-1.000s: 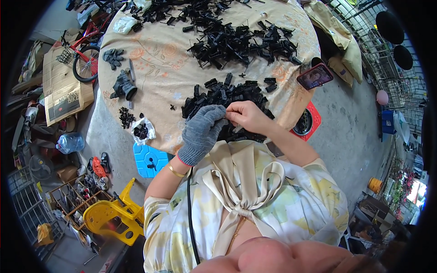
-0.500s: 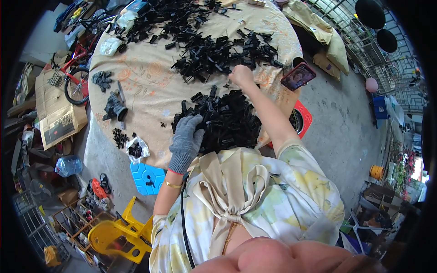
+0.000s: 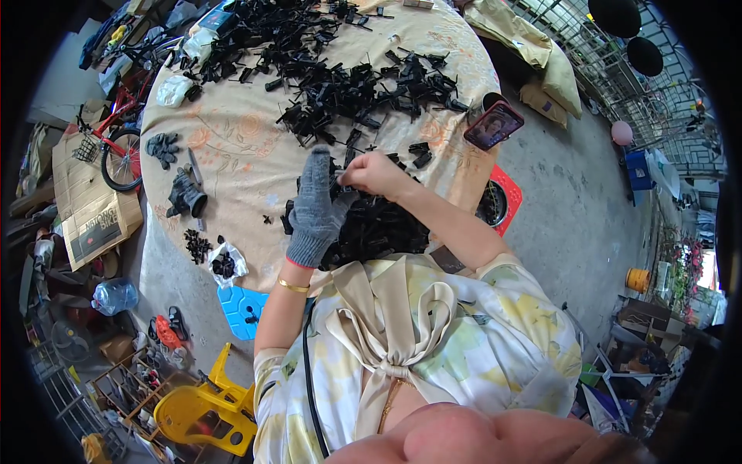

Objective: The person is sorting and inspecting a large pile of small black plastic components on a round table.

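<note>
A near pile of black plastic parts (image 3: 386,228) lies at the table's edge right before me. Over its left side is my left hand (image 3: 313,205), in a grey knitted glove, its fingers long and close together, holding a black plastic part (image 3: 335,168) that is mostly hidden. My bare right hand (image 3: 376,175) meets it from the right, thumb and fingertips pinched at that part. Past both hands spreads a bigger heap of black parts with thin stems (image 3: 332,93).
A phone (image 3: 493,126) stands at the table's right edge. Dark gloves (image 3: 187,193) and a white wrapper with small black bits (image 3: 228,264) lie on the left of the patterned tablecloth (image 3: 239,166). Blue (image 3: 241,309) and red (image 3: 506,193) stools flank the table.
My right hand has come back from the far heap to my left hand. The left hand has moved slightly forward, fingers straighter. A few black parts now lie right of the near pile.
</note>
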Motion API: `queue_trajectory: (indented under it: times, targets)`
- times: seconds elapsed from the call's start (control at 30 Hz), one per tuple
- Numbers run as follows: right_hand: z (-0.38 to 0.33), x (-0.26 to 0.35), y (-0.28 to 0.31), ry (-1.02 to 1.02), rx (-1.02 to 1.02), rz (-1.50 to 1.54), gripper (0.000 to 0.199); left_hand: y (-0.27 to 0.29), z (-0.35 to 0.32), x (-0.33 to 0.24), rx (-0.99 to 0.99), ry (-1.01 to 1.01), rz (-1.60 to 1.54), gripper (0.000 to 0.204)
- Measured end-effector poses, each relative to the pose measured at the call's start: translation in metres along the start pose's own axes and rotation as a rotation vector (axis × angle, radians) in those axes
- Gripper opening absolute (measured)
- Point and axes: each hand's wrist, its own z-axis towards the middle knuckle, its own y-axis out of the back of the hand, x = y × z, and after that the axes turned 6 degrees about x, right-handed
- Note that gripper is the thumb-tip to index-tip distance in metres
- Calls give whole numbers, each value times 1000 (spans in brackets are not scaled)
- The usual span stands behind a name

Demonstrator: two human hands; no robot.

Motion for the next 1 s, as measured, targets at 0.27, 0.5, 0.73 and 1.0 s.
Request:
queue_trajectory:
  times: [0.27, 0.5, 0.73, 1.0]
  targets:
    - [-30, 17, -6, -27, 79, -109, 22, 25, 9, -11, 295, 286, -542, 77]
    - [-33, -2, 3, -152, 107, 149, 17, 24, 1, -2, 192, 48, -210, 75]
    - [-49, 5, -7, -212, 246, 394, 16, 24, -12, -23, 231, 96, -413, 70]
    - [-63, 9, -10, 27, 183, 131, 20, 23, -21, -28, 169, 260, -1022, 53]
